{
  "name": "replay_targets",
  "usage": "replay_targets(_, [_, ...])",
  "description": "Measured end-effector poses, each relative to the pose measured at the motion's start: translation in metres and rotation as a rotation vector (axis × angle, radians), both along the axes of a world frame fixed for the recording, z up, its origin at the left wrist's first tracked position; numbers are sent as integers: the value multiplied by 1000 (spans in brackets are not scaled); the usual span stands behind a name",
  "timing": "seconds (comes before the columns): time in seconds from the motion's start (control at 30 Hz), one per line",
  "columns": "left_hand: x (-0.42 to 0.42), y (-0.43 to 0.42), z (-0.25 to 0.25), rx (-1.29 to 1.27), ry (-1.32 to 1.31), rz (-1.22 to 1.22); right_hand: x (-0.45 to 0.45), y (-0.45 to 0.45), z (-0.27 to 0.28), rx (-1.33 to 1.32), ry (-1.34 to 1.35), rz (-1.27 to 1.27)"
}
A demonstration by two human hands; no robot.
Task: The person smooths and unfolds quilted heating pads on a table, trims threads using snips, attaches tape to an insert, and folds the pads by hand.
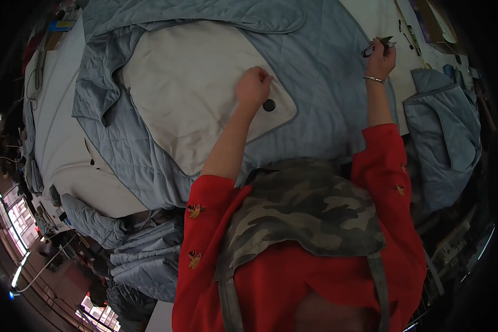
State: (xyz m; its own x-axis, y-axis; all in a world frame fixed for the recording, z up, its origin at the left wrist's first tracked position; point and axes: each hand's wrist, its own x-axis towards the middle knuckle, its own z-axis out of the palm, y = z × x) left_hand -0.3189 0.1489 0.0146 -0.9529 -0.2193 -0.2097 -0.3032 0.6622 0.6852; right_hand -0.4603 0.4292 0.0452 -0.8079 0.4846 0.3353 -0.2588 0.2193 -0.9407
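Observation:
A blue-grey quilted fabric piece [326, 83] is spread over the table, with a cream panel [188, 88] at its middle. My left hand [253, 87] rests on the cream panel near its right corner, fingers curled together; whatever they pinch, if anything, is hidden. Just below that hand lies a round black disc [269, 105]. Over the fabric's right edge, my right hand [383, 58] is closed around small dark thread snips [368, 51], whose blades stick out past the fingers.
Folded blue-grey fabric [445, 133] sits at the right edge. More folded pieces [149, 254] are stacked at the lower left. An open cardboard box [437, 25] and thin tools [408, 30] lie at the upper right. Pale cloth [55, 127] covers the table's left side.

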Motion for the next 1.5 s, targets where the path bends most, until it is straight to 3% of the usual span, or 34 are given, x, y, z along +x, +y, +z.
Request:
replay_targets(0.03, [0,-5,1,172,-75,34,8,-16,8,-1,-3,1])
replay_targets(0.07, [4,-9,3,169,-75,35,18,-33,17,-104,-57,152])
replay_targets(0.13, [24,-18,8,670,56,211,29,-65,22,-199,-193,421])
replay_targets(0.17, [37,-27,-1,546,99,227,34,-79,18,-188,-274,540])
replay_targets(0.3, [96,-66,7,54,191,343,42,-145,1,586,-530,800])
replay_targets(0.33, [112,-77,5,-67,195,366,42,-161,-5,586,-526,811])
replay_targets(0.4, [145,-97,3,-194,93,401,44,-189,-19,955,-436,855])
replay_targets(0.47, [171,-104,-2,-319,-8,436,44,-206,-28,1033,-446,861])
replay_targets(0.53, [185,-104,-5,-470,169,344,38,-219,-32,1114,-452,858])
replay_targets(0.63, [182,-102,-15,-569,221,381,35,-211,-45,1010,-470,823])
replay_targets(0.7, [177,-102,-15,-535,242,424,30,-185,-57,491,-513,691])
replay_targets(0.77, [175,-103,-17,-504,260,463,34,-147,-38,-235,-808,641])
replay_targets(0.83, [177,-105,-19,-527,252,453,36,-90,-36,-593,-734,583])
replay_targets(0.93, [177,-104,-18,-517,273,455,27,26,-27,-905,-548,301])
replay_targets(1.03, [178,-105,-19,-500,260,459,24,169,-27,-1121,-268,-149])
replay_targets(1.13, [177,-106,-20,-511,287,466,44,210,-12,-1123,-138,-228])
replay_targets(1.2, [177,-104,-18,-477,193,468,54,197,-7,-1036,-240,-312])
replay_targets(1.27, [177,-102,-13,-450,92,472,55,168,-26,-1070,-410,-80])
replay_targets(1.33, [167,-90,-7,-483,455,324,66,66,-4,-954,-538,-96])
replay_targets(1.37, [162,-77,-1,-432,440,203,68,30,-16,-884,-584,68])
replay_targets(1.4, [157,-59,2,-380,421,84,76,-10,-23,-717,-584,278])
replay_targets(1.43, [156,-40,5,-428,390,-84,92,-63,-7,-393,-656,318])
replay_targets(1.47, [155,-25,5,-473,353,-253,103,-97,-13,-130,-640,555])
replay_targets(1.5, [155,-19,4,-485,348,-243,111,-128,-31,221,-495,740])
